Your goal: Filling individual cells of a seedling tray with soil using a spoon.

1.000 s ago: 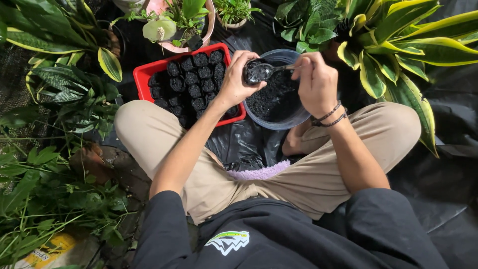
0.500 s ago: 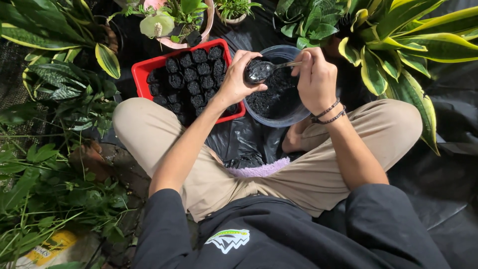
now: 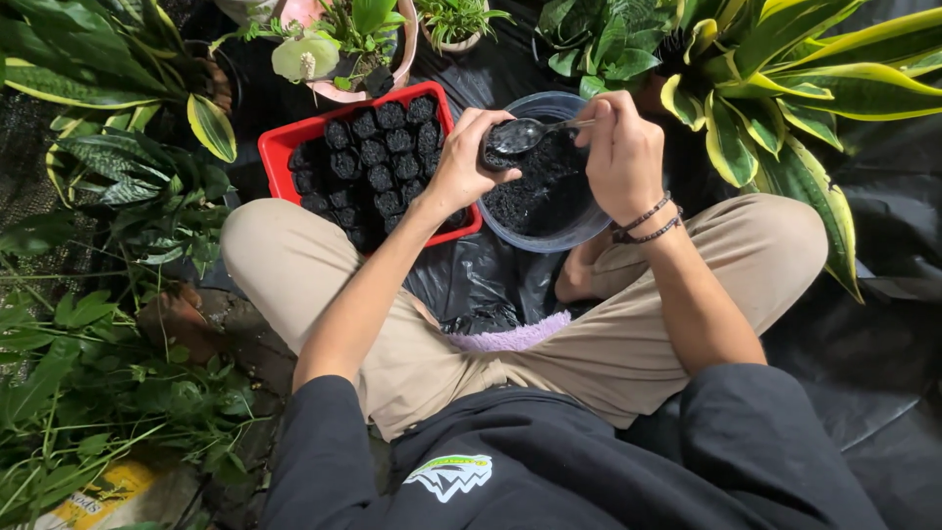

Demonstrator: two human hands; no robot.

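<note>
I see the left hand point(image 3: 463, 165) with its fingers wrapped tight around a small black seedling bag point(image 3: 494, 157), holding it upright just over the near-left rim of the soil bowl point(image 3: 589, 228). The bag sits between the bowl and the red tray, touching neither as far as I can tell.

The right hand point(image 3: 620, 149) has its fingers pinched together on the handle of a metal spoon point(image 3: 525, 132). The spoon's bowl lies directly above the mouth of the bag, roughly level; whether it carries soil I cannot tell. Two dark bead bracelets point(image 3: 646, 224) circle the right wrist.

The bowl is round, clear-walled with a bluish tint, and part-filled with black soil point(image 3: 535, 191). It rests on black plastic sheeting point(image 3: 873, 373) between the person's knees.

Immediately left of the bowl stands the red tray point(image 3: 280, 147), packed with rows of filled black seedling bags point(image 3: 378, 147); its right edge passes under the left hand.

Beyond the tray, further from the bowl, a pink pot point(image 3: 407, 39) holds a plant with a pale bloom. Right of the bowl, yellow-edged leaves point(image 3: 785, 108) spread out. Nearer the person than the bowl, a strip of purple cloth point(image 3: 515, 337) lies on the beige trousers point(image 3: 628, 353).
</note>
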